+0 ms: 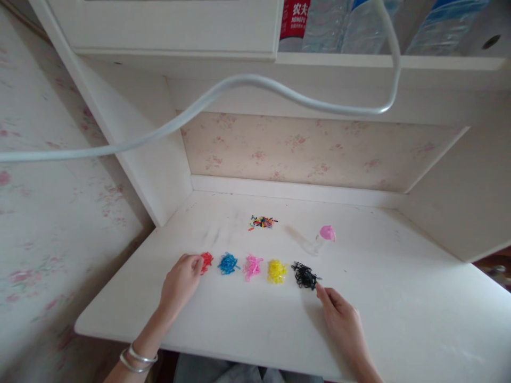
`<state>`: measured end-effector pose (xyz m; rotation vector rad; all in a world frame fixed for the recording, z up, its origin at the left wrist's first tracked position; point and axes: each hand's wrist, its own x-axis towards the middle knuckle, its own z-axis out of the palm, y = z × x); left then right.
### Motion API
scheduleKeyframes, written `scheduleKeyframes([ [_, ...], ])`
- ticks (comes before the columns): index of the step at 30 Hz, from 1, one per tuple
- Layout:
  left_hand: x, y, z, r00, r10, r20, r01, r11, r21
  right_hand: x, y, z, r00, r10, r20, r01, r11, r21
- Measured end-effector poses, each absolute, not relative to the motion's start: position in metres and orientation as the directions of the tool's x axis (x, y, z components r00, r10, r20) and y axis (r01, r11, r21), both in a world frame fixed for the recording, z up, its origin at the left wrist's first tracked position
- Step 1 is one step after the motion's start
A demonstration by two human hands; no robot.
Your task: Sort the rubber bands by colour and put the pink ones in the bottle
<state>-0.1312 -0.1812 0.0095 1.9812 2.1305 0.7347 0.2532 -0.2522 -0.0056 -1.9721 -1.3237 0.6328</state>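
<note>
Small piles of what look like rubber bands form a row on the white desk: red (206, 263), blue (228, 263), pink (253, 267), yellow (277, 271) and black (305, 275). My left hand (181, 282) is at the left end, its closed fingertips against the red pile and partly covering it. What they pinch, if anything, is hidden. At the other end my right hand (343, 316) has thumb and finger pinched at the edge of the black pile, apparently on a black band. Behind the row lies a mixed multicoloured pile (263, 222).
A small clear container with a pink top (328, 233) stands behind the black pile. A white cable (247, 81) crosses the upper view. Overhead, a shelf (359, 62) holds water bottles (367, 26). Side panels flank the white desk (239, 319).
</note>
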Motion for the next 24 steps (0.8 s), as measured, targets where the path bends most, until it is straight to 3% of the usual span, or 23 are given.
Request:
scheduleKeyframes([
  [6,-0.124,-0.193,0.011,-0.193,0.931,0.309,0.881,0.026,0.472,0.252,-0.254,-0.005,0.411,0.912,-0.017,0.536,-0.257,-0.804],
  [12,-0.115,-0.229,-0.004,-0.149,0.936,0.319,0.747,-0.105,0.657,0.255,-0.232,0.022,0.570,0.815,-0.104,0.215,-0.271,-0.938],
  [15,-0.110,-0.242,-0.009,-0.181,0.931,0.316,0.712,-0.097,0.696,0.229,-0.208,0.048,0.419,0.908,0.016,0.417,-0.177,-0.892],
  [17,-0.110,-0.244,-0.009,-0.201,0.931,0.305,0.699,-0.082,0.711,0.201,-0.186,0.061,0.183,0.980,0.071,0.688,-0.076,-0.722],
  [20,-0.112,-0.245,-0.008,-0.199,0.936,0.291,0.685,-0.079,0.724,0.156,-0.147,0.066,0.048,0.998,0.038,0.774,-0.014,-0.632],
  [24,-0.113,-0.245,-0.011,-0.201,0.930,0.307,0.688,-0.089,0.720,0.117,-0.099,0.054,0.031,0.998,-0.048,0.858,-0.051,-0.511],
])
